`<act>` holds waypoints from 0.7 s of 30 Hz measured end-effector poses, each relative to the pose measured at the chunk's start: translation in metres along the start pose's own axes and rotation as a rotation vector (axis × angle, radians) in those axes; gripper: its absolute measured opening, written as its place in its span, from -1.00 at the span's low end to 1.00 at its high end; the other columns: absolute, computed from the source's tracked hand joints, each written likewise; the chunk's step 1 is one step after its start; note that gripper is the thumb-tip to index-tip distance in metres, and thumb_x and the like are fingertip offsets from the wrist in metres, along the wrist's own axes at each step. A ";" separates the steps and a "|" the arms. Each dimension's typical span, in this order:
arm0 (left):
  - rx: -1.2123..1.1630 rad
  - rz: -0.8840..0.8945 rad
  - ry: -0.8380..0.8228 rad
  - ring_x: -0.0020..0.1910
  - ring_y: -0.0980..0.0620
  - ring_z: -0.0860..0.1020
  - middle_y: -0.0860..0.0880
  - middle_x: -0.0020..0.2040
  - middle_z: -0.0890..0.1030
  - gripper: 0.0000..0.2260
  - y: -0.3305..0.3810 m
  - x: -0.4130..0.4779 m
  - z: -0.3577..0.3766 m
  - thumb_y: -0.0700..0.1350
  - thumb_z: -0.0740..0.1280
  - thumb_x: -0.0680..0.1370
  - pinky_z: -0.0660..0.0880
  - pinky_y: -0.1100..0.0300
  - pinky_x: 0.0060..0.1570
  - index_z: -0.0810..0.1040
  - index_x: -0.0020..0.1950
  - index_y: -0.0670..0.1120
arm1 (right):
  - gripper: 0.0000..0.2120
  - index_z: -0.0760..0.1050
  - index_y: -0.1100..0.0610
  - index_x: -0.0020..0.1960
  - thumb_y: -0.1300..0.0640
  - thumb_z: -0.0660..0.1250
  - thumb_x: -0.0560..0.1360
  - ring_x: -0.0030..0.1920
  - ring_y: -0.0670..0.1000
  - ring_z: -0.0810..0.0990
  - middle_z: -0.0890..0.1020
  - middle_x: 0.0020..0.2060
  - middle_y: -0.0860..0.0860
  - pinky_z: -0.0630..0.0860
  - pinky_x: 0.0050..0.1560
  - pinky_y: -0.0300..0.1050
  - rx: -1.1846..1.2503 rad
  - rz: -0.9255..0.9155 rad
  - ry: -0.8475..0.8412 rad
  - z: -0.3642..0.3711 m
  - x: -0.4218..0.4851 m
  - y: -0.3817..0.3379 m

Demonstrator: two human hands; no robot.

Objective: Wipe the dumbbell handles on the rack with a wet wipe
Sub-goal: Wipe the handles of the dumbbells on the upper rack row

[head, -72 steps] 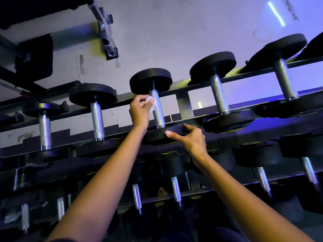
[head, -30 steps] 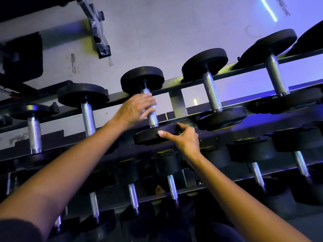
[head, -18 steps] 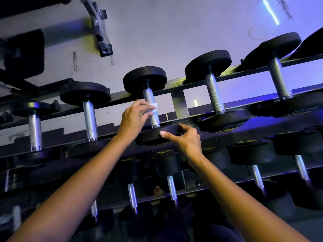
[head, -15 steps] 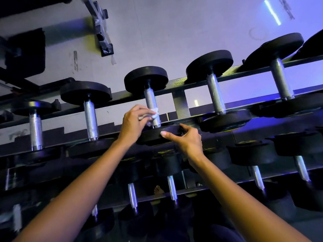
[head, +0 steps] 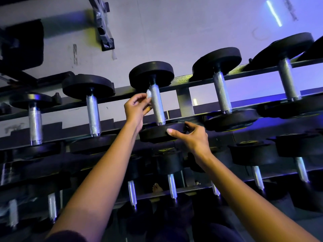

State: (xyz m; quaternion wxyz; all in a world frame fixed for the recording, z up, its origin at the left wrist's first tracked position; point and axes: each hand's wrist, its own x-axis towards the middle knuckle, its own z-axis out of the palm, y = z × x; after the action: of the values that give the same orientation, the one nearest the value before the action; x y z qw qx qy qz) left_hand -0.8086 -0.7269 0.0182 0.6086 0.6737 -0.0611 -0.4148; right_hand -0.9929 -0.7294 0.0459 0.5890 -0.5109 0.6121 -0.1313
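Nearest, the right hand (head: 190,137) has its fingers curled over the rim of the front weight head (head: 157,134), thumb along the edge, steadying it. Just beyond those fingers the left hand (head: 136,109) pinches a small wadded wet wipe (head: 148,93) at its fingertips, pressed to the left side of the knurled dumbbell handle (head: 157,105), up by the far head (head: 151,74). A tiny wipe on rough knurling could snag or slip out of the pinch imo, and a slack right grip might let it all roll on the rack (head: 183,102)
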 end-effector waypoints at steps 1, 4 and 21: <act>-0.070 -0.042 -0.020 -0.37 0.13 0.59 0.00 -0.29 0.62 -0.85 0.000 0.002 0.001 -0.38 0.30 0.50 0.57 0.28 -0.27 0.53 -0.11 -0.13 | 0.13 0.52 0.20 0.25 -0.42 0.46 -0.18 0.17 -0.02 0.57 0.63 0.12 0.04 0.48 0.25 -0.03 -0.001 -0.005 -0.003 0.000 0.000 0.000; 0.057 -0.173 -0.153 -0.38 0.11 0.61 -0.07 -0.25 0.59 -0.86 -0.004 -0.012 -0.015 -0.38 0.30 0.49 0.58 0.24 -0.34 0.52 -0.10 -0.15 | 0.05 0.55 0.19 0.21 -0.38 0.47 -0.15 0.14 -0.02 0.58 0.65 0.08 0.04 0.50 0.21 -0.08 -0.011 -0.006 -0.015 -0.001 0.001 0.001; 0.277 0.051 -0.060 -0.28 0.12 0.57 0.00 -0.21 0.60 -0.85 0.004 -0.028 -0.002 -0.34 0.41 0.42 0.60 0.25 -0.21 0.56 -0.20 -0.10 | 0.04 0.51 0.21 0.27 -0.30 0.53 -0.09 0.17 0.00 0.56 0.61 0.15 0.04 0.46 0.28 -0.04 0.007 -0.003 -0.022 -0.002 0.006 0.001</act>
State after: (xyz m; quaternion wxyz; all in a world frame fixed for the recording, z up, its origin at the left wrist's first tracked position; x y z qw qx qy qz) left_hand -0.8244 -0.7100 0.0350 0.5181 0.7368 -0.1530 -0.4065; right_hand -0.9940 -0.7341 0.0421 0.5975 -0.5112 0.6042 -0.1288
